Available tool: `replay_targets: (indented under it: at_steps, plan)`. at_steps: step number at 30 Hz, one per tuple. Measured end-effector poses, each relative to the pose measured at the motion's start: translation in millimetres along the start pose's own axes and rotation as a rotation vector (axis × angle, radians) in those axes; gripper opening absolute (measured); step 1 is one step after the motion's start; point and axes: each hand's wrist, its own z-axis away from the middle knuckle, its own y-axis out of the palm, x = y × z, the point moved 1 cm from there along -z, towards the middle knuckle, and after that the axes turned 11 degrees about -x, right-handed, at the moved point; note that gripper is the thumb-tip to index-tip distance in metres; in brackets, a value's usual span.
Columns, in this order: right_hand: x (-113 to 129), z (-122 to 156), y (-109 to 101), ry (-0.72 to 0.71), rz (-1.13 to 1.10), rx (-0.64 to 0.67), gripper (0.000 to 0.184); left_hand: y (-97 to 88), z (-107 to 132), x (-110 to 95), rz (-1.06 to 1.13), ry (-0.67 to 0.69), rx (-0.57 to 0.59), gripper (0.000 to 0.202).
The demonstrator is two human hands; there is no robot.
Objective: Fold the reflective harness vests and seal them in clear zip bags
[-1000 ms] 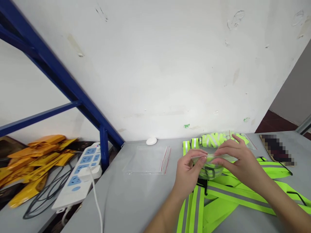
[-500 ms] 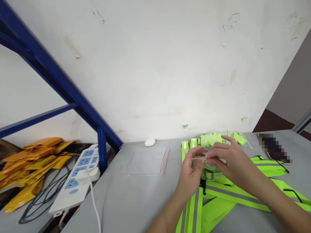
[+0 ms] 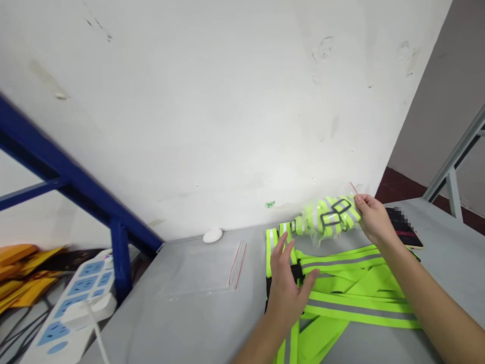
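My right hand (image 3: 371,215) pinches the edge of a clear zip bag (image 3: 328,217) near its red strip. Inside the bag are folded neon-yellow reflective straps with black rectangular buckles. The bag is held up near the wall, above the far edge of the table. My left hand (image 3: 286,278) is open, fingers apart, over a pile of loose neon-yellow reflective straps (image 3: 359,306) with grey stripes. A black buckle (image 3: 296,273) lies partly behind its fingers.
Flat empty zip bags (image 3: 200,268) with red strips lie left of the straps, below a white oval object (image 3: 212,235). A partly pixelated phone (image 3: 405,230) is at the right. A white power strip (image 3: 71,308), yellow packets (image 3: 22,268) and a blue frame (image 3: 121,247) stand left.
My hands have parted. The right one has carried the filled bag up and to the far right; the left has opened over the straps. The view has shifted to the right.
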Motion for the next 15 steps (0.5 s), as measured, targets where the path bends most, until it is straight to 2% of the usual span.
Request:
replay_targets:
  at_steps: [2, 4, 7, 9, 11, 13, 15]
  plan:
    - [-24.9, -12.9, 0.0, 0.008, 0.045, -0.047, 0.050, 1.0, -0.6, 1.9, -0.136, 0.043, 0.126, 0.056]
    - [-40.2, -12.9, 0.4, -0.010, 0.104, -0.117, 0.055, 4.0, 0.3, 5.8, -0.257, 0.076, 0.290, 0.053]
    - [-41.1, 3.3, 4.6, -0.129, 0.203, -0.177, 0.065, 9.1, 2.2, 11.3, -0.353, 0.086, 0.518, 0.057]
    - [-34.2, 15.8, 13.6, -0.363, 0.419, -0.070, 0.061, 10.8, 2.2, 12.3, -0.376, 0.075, 0.634, 0.058]
    - [-31.7, 24.7, 26.8, -0.575, 0.687, 0.117, 0.055, 10.7, 0.8, 10.8, -0.388, 0.056, 0.698, 0.060]
    - [-37.0, 29.0, 39.5, -0.658, 0.869, 0.277, 0.055, 10.1, -1.4, 8.2, -0.400, 0.038, 0.727, 0.062]
    - [-46.3, 30.2, 48.3, -0.679, 0.961, 0.383, 0.056, 10.3, -3.2, 6.0, -0.405, 0.027, 0.743, 0.065]
